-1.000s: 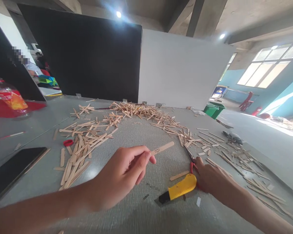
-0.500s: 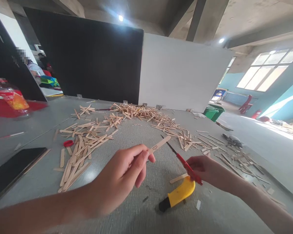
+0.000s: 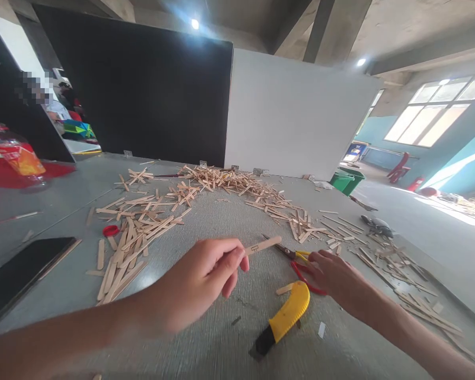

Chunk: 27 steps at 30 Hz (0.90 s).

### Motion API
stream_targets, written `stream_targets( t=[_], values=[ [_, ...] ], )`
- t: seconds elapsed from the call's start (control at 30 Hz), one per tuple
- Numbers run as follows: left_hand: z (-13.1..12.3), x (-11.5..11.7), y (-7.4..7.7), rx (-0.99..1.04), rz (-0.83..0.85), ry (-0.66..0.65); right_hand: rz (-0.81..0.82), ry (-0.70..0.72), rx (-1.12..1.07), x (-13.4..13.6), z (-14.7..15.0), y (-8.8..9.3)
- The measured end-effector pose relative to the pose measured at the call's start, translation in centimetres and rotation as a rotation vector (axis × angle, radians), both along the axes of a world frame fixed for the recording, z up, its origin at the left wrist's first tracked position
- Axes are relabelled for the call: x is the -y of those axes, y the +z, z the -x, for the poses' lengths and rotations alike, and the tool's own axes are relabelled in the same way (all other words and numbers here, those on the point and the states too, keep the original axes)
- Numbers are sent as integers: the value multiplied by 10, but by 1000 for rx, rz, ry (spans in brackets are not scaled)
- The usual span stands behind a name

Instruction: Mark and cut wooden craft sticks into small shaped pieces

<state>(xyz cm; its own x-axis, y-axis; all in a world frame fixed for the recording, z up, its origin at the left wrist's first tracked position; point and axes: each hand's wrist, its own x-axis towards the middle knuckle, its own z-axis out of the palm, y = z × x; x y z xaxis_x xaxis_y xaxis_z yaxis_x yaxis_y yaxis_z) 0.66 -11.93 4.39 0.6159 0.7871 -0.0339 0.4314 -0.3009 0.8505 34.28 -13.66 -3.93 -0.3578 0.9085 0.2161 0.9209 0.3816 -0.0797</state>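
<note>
Between thumb and fingertips, my left hand pinches a wooden craft stick with a small dark outline drawn on it. The stick's free end points right, just over the blades of the scissors. My right hand is closed over the scissors' red and yellow handles, its fingertips partly hidden. The scissors lie low and flat, close to the tabletop; I cannot tell whether they touch it. Below my right hand is a yellow utility knife with a black end, lying partly over another short stick.
Loose craft sticks are strewn in an arc across the grey table. A phone, a red cap and a juice bottle are at left. Cut pieces lie at right. Black and white panels stand behind.
My right hand has lowered and turned the scissors flatter, so both handle loops now show. My left hand has tilted the stick closer to level. The utility knife has shifted slightly.
</note>
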Motion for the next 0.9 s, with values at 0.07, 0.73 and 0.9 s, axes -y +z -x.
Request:
stream_targets(
  t=[0.07,0.73,0.9],
  values=[
    [0,-11,-7,-153,63,-75,26,143,27,8,3,7],
    [-6,-52,-68,-368,327,-399,158,186,-135,27,30,17],
    [-5,-54,-73,-366,329,-414,199,267,-137,30,38,11]
  ],
)
